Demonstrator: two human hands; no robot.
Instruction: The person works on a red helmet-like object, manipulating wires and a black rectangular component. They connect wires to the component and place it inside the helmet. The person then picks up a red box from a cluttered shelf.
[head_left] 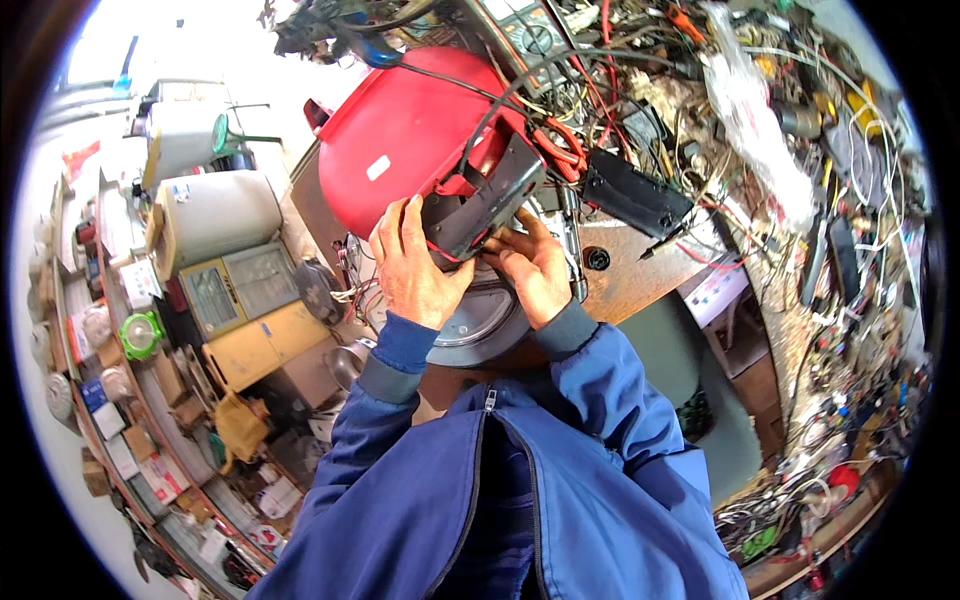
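A large red plastic appliance housing (410, 130) is tilted up in front of me, with a black end panel (485, 205) facing me. My left hand (415, 265) grips the near left corner of the housing, its fingers along the red side and its thumb by the panel's lower edge. At the panel's right lower edge, my right hand (535, 270) has its fingers bent and pressed together; what lies between them is hidden. A black cable runs from the panel toward the back. Below both hands sits a round grey base (480, 325), partly covered by them.
Red-handled pliers (562, 150) and a flat black plastic piece (635, 192) lie to the right. A small black round cap (596, 259) sits on the brown tabletop (625, 285). Tangled wires and tools crowd the right bench. Shelves of boxes (140, 450) stand left.
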